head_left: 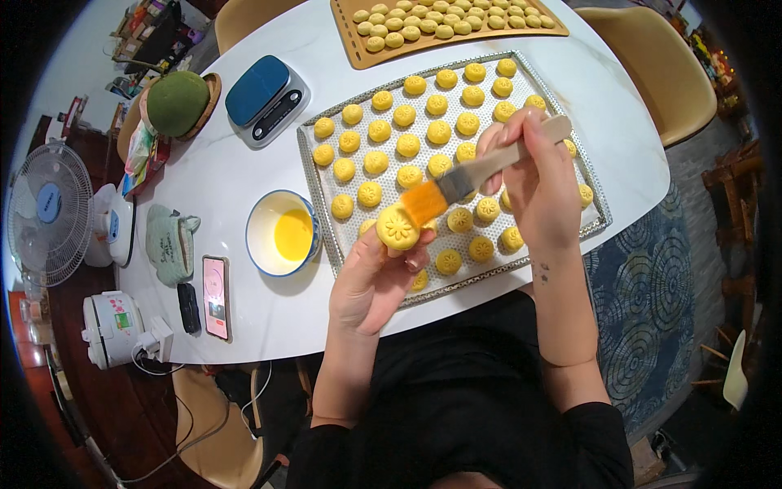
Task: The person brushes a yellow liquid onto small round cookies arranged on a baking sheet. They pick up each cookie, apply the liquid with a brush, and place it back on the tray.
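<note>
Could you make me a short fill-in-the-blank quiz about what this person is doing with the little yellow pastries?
1. The right hand holds a ____ with orange bristles.
2. The left hand holds up one yellow pastry, stamped with a ____ pattern.
3. The bowl left of the perforated tray holds a ____ liquid.

Missing words: brush; flower; yellow

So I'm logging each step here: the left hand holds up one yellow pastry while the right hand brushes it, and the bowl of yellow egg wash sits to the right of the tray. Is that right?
Not quite. The bowl of yellow egg wash sits to the left of the tray, not the right, as the head view shows. The rest holds: the left hand holds up one yellow pastry while the right hand brushes it with the brush.
</note>
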### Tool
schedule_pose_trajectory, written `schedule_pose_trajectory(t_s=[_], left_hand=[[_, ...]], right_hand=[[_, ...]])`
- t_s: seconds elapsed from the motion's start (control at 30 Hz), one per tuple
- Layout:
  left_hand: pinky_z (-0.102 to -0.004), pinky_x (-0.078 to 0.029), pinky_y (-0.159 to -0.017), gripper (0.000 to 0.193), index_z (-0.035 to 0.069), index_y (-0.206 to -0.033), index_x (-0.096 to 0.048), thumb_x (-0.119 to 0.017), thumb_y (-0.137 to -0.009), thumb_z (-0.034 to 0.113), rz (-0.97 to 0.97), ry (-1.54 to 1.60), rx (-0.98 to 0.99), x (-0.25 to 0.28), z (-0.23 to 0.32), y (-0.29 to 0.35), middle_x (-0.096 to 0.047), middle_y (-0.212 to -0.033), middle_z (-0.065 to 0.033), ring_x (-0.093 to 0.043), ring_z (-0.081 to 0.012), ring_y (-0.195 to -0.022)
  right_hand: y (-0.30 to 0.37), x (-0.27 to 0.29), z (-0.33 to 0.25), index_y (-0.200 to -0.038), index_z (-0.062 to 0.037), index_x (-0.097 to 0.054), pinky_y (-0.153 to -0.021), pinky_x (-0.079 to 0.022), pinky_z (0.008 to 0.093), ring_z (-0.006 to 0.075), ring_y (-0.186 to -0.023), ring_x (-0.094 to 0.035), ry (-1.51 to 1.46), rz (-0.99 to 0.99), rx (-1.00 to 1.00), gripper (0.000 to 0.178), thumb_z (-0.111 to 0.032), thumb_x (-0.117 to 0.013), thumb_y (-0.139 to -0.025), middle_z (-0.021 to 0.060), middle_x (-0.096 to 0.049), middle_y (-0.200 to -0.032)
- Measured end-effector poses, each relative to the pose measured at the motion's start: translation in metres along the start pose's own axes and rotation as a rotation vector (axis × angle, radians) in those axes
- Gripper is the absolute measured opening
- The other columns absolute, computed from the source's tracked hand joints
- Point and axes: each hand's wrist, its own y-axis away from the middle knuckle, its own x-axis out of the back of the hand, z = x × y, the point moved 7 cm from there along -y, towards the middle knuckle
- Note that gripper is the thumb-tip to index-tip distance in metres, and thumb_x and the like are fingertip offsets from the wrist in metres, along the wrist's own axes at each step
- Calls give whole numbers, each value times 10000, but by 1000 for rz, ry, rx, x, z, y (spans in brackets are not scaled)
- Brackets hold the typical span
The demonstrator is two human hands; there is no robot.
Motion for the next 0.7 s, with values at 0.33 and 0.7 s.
schedule_pose_trajectory(t_s=[0.33,0.7], left_hand=[[-275,-324,-704,360,56,-1129,-532,-514,-889,324,-149,214,131,-15,-24,-2,-593,-1011,-110,-407,-154,-783],[-275,-349,-748,336,43,-1121,-536,-498,-900,293,-63,148,214,-18,-36,-18,-579,-1061,-119,-429,-139,-789]], right_hand=[[4,18,6,-866,-28,-476,-604,-467,272,157,-637,-549,-223,-71,-55,251,-249,-395,-952,85,-522,-787],[13,58,-21,-864,-28,-503,-629,-462,247,132,-618,-556,3,97,58,247,-245,-419,-947,51,-532,-786]])
